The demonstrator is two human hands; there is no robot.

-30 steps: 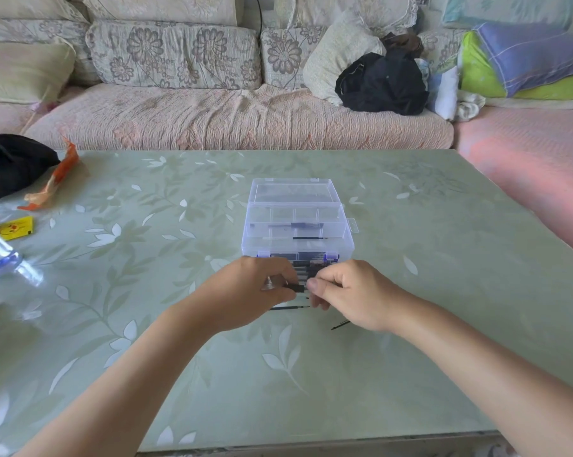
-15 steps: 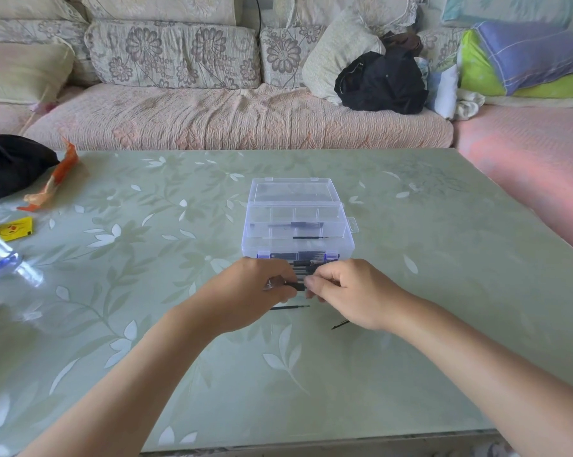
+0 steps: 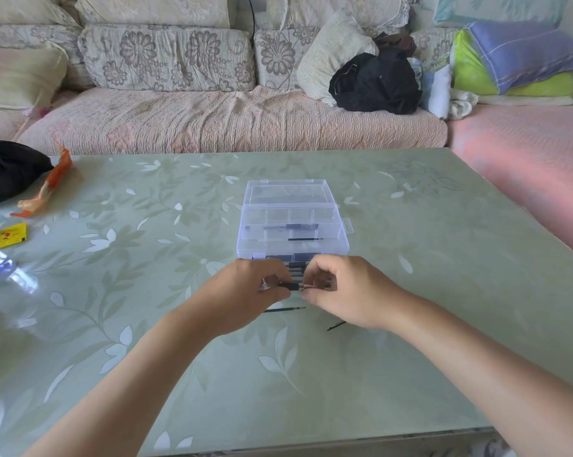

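Now your left hand (image 3: 245, 291) pinches the small black handle (image 3: 291, 286) and your right hand (image 3: 348, 291) pinches the thin bit (image 3: 306, 285) at its end, just above the worktop (image 3: 443, 258), in front of the open clear box (image 3: 293, 225). Since a moment ago your hands have eased apart, baring a sliver of shaft. The bit looks to be sliding out, not seating. Two loose bits (image 3: 283, 309) lie beneath.

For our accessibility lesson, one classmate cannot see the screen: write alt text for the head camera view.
A left hand and a right hand pinch a small black tool between them, in front of a clear plastic box on a green table. Two thin black rods lie by the hands; a sofa stands behind.
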